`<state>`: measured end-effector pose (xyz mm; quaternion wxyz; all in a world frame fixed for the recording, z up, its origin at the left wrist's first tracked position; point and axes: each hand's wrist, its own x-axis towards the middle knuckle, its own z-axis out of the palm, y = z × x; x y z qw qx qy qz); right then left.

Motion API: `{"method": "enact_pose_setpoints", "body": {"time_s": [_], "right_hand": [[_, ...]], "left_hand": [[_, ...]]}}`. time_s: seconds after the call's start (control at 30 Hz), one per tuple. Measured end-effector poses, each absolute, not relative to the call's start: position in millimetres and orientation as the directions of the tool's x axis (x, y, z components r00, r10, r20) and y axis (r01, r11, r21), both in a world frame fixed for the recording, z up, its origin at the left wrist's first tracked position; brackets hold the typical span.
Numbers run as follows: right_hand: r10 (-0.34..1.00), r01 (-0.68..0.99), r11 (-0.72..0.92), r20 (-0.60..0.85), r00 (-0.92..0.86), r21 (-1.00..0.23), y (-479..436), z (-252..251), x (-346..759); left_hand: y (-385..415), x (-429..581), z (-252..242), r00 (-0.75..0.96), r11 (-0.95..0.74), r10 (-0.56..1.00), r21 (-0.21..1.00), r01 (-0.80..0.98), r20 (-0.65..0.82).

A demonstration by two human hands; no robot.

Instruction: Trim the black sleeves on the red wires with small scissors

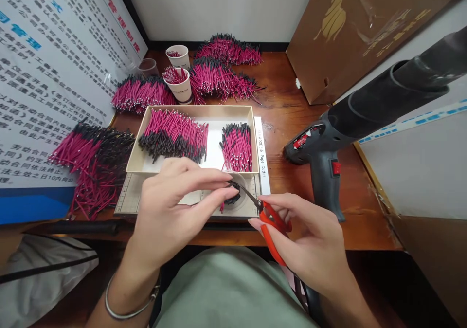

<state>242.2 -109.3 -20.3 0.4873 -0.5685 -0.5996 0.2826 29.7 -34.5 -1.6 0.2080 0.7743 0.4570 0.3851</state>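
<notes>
Wooden tabletop (277, 94) meets a pale wall (219, 11) at twelve o'clock. Between the left hand's (178, 201) thumb and fingers sits a small dark piece (233, 184), partly hidden; the right hand (310, 240) grips red-handled scissors (260, 206), tips just beside it, pointing toward ten. The piece looks light and thin, best pinched at one end; the scissors seem stiff, best held by their loops. Toward eleven lies one box (214, 145) with two bunches of pink wires (238, 148), too many to count. Around it: two paper cups (181, 92), at least four wire piles (219, 77). One black tool (321, 157) sits at two.
</notes>
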Motion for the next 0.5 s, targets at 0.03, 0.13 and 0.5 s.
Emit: {"method": "enact_pose_setpoints", "body": {"time_s": [0.03, 0.13, 0.5], "right_hand": [[0.958, 0.405, 0.194, 0.260, 0.117, -0.894, -109, -19, 242], [0.963, 0.413, 0.189, 0.251, 0.101, -0.891, -110, -17, 241], [0.938, 0.435, 0.308, 0.346, 0.008, -0.846, -109, -18, 243]], "left_hand": [[-37, 30, -5, 0.277, -0.482, 0.876, 0.696, 0.533, 0.395], [-41, 29, -12, 0.261, -0.473, 0.881, 0.731, 0.492, 0.394], [-46, 26, -19, 0.330, -0.542, 0.837, 0.749, 0.381, 0.437]]}}
